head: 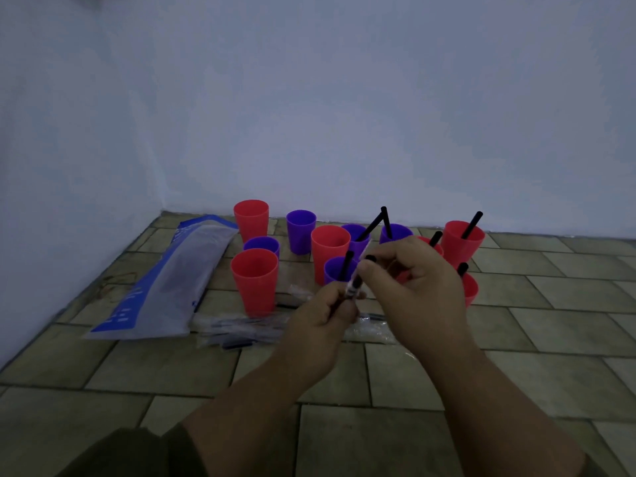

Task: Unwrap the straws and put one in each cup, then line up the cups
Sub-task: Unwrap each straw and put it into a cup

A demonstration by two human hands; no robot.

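Dim, bluish light over everything. Plain pale back wall [344, 98], smooth and unmarked, meeting a side wall [51, 166] in a corner at the left. Below, a floor [395, 376] of dull beige tiles (rectangular, laid in staggered rows) with dark joints.

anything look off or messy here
Nothing is spilled or tipped. The cups stand in a loose cluster, not a line, and the left ones, like the front red cup, have no straw. Clear wrappers lie scattered on the floor near the straw bag.
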